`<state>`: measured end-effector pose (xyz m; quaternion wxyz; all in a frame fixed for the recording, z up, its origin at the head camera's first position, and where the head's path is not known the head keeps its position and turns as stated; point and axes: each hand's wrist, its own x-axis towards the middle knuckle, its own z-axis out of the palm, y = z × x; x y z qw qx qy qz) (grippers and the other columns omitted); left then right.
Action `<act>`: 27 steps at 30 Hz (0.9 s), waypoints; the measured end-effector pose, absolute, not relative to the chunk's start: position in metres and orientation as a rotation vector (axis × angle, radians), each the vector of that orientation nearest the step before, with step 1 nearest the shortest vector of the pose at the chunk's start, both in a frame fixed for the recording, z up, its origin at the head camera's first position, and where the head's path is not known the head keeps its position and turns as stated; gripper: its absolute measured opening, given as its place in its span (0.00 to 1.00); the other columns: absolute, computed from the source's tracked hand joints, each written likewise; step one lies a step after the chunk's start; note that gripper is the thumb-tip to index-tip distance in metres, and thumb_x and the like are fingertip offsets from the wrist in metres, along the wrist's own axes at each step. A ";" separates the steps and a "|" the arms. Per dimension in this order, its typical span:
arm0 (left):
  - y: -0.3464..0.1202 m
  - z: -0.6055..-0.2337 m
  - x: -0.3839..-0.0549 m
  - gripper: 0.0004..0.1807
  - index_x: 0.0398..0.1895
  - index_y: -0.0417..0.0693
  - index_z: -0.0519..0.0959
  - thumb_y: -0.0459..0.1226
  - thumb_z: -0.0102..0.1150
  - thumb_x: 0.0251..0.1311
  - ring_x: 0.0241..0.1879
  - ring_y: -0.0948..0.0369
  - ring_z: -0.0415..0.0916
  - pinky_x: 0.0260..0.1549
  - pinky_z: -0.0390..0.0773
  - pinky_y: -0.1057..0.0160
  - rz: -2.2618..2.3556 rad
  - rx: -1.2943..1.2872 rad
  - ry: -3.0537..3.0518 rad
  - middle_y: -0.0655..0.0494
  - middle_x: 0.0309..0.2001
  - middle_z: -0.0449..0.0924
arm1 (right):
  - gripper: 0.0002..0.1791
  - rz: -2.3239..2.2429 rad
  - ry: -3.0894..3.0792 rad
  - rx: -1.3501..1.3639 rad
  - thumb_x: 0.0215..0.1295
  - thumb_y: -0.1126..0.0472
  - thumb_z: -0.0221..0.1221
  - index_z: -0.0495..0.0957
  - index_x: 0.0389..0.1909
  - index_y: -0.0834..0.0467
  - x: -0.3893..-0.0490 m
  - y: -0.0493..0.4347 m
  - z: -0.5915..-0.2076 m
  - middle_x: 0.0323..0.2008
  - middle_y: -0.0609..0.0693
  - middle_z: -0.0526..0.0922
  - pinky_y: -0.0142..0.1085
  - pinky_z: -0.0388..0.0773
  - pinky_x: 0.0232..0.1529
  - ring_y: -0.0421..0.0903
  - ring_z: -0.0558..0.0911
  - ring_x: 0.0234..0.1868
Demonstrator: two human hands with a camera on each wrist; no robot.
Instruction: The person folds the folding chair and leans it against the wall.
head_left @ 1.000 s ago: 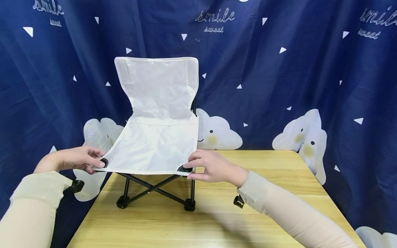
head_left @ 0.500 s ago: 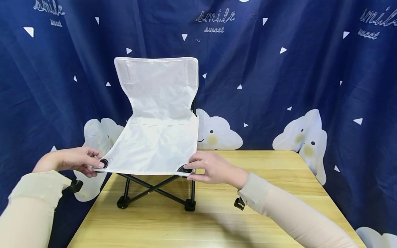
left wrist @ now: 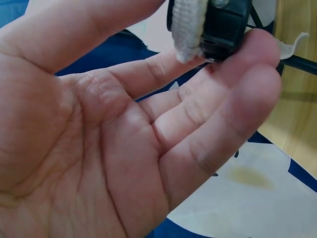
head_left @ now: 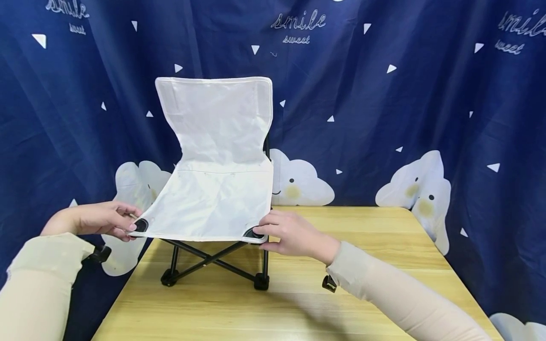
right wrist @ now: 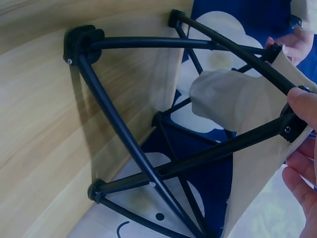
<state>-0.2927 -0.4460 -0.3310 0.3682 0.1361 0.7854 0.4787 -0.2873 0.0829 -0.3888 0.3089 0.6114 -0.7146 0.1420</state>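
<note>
A small folding chair [head_left: 223, 201] with a white fabric seat and back stands unfolded, its black crossed legs on the table. At the seat's front left corner my left hand [head_left: 100, 219] pinches the edge, thumb on the black patch and fingers beneath. In the left wrist view, the black plastic joint [left wrist: 225, 32] under that corner sits between thumb and fingertips. My right hand [head_left: 298, 235] grips the front right corner, fingers on top and thumb below. From the right wrist view, that thumb [right wrist: 303, 105] lies against the frame by the corner joint [right wrist: 292, 128].
The chair stands at the left side of a wooden table [head_left: 350, 284]. Behind it hangs a dark blue curtain [head_left: 341, 85] with white clouds and lettering. A loose pale fabric flap [right wrist: 220, 96] hangs under the seat among the black tubes.
Both hands have stayed at the seat's front corners. My left hand has shifted slightly left, and the right hand has settled a little lower. The chair has hardly moved.
</note>
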 end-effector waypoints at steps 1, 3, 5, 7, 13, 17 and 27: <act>-0.446 -0.331 -0.293 0.13 0.54 0.50 0.83 0.29 0.51 0.79 0.47 0.63 0.88 0.51 0.89 0.62 1.228 0.354 2.013 0.56 0.48 0.91 | 0.23 0.374 -1.883 1.616 0.55 0.56 0.84 0.89 0.50 0.57 -0.287 0.083 -0.389 0.44 0.46 0.89 0.30 0.86 0.51 0.42 0.87 0.45; -0.447 -0.331 -0.294 0.13 0.55 0.48 0.83 0.29 0.51 0.79 0.47 0.63 0.87 0.51 0.88 0.62 1.225 0.363 2.006 0.56 0.48 0.91 | 0.23 0.373 -1.876 1.616 0.55 0.56 0.84 0.89 0.50 0.57 -0.286 0.082 -0.388 0.43 0.46 0.89 0.30 0.86 0.51 0.42 0.87 0.44; -0.448 -0.331 -0.294 0.12 0.56 0.47 0.82 0.28 0.51 0.79 0.48 0.63 0.87 0.51 0.88 0.62 1.225 0.373 2.003 0.56 0.49 0.91 | 0.22 0.367 -1.867 1.611 0.55 0.56 0.84 0.90 0.49 0.57 -0.285 0.081 -0.388 0.42 0.46 0.89 0.30 0.86 0.48 0.41 0.87 0.43; -0.449 -0.332 -0.295 0.12 0.56 0.45 0.81 0.28 0.51 0.79 0.48 0.63 0.88 0.51 0.88 0.62 1.225 0.375 2.003 0.56 0.49 0.91 | 0.22 0.356 -1.858 1.603 0.55 0.57 0.84 0.90 0.49 0.57 -0.284 0.080 -0.388 0.40 0.45 0.88 0.29 0.86 0.47 0.41 0.86 0.41; -0.448 -0.332 -0.296 0.10 0.57 0.38 0.79 0.28 0.53 0.78 0.47 0.63 0.89 0.51 0.89 0.63 1.211 0.388 2.025 0.56 0.48 0.92 | 0.21 0.305 -1.813 1.587 0.56 0.56 0.83 0.90 0.48 0.57 -0.283 0.079 -0.389 0.37 0.45 0.87 0.29 0.84 0.41 0.41 0.84 0.37; -0.445 -0.330 -0.297 0.10 0.57 0.35 0.79 0.28 0.54 0.78 0.46 0.63 0.89 0.50 0.90 0.64 1.206 0.375 2.061 0.56 0.47 0.92 | 0.22 0.310 -1.774 1.583 0.54 0.57 0.84 0.89 0.48 0.59 -0.285 0.079 -0.391 0.37 0.46 0.87 0.29 0.85 0.40 0.41 0.84 0.37; -0.435 -0.322 -0.301 0.10 0.56 0.36 0.80 0.26 0.54 0.77 0.46 0.63 0.89 0.49 0.90 0.63 1.238 0.417 2.087 0.56 0.46 0.92 | 0.22 0.320 -1.784 1.555 0.54 0.60 0.84 0.90 0.50 0.60 -0.287 0.083 -0.388 0.42 0.48 0.90 0.33 0.88 0.47 0.45 0.87 0.43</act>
